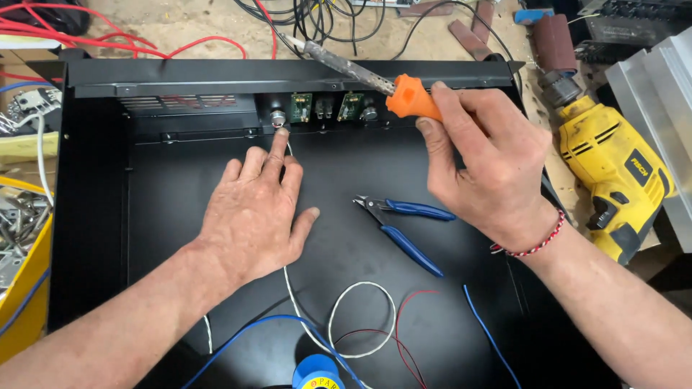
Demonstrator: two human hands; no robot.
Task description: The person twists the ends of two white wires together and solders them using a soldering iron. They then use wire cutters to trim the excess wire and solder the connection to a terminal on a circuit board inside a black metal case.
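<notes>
- right hand (490, 169) at about two o'clock in the view, fingers curled tight around the orange handle of a soldering iron (375, 78); thumb and forefinger pinch the handle near its flared collar.
- soldering iron lies with its long axis running from the hand up toward ten o'clock; its grey, scorched shaft crosses the top rim of the black metal case (94, 216) and the tip points out over the desk (194, 25) beyond, close to a tangle of black cables (324, 18).
- left hand (256, 209) sits near the middle of the view, palm down on the case floor, fingers spread loosely and pointing to twelve o'clock; the middle fingertip touches a thin white wire (346, 317) just below a round silver knob (277, 117) on the back panel.
- white wire runs from under that hand down toward six o'clock, looping on the case floor beside a red wire (404, 317) and a blue wire (238, 335).
- blue-handled cutters (404, 227) lie on the case floor between the two hands, nose toward nine o'clock, untouched.
- small green circuit boards (300, 106) stand along the back panel at twelve o'clock from the left hand.
- yellow power drill (613, 173) rests on the desk at three o'clock, outside the case.
</notes>
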